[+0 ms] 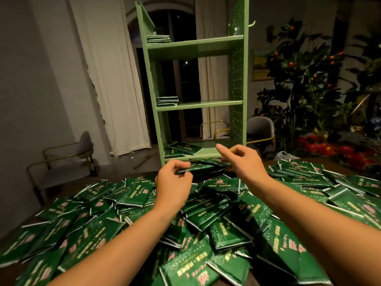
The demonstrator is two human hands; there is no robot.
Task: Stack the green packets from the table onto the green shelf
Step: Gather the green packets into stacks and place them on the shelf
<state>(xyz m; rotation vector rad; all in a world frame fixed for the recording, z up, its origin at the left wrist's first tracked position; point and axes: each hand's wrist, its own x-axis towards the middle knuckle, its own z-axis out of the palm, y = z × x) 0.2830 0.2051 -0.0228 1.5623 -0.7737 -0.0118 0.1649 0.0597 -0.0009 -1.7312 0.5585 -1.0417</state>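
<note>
L hand & R hand grip a small packet stack btwn them, fingers clamped on its ends; above desk pile; green shelf just behind.

Pale curtains are hanging at ten o'clock beside a dark arched window — no daylight is coming through. A grey chair with a brass frame is sitting at nine o'clock (another chair at three), and leafy plants with red-orange fruit are filling the two o'clock corner.
</note>
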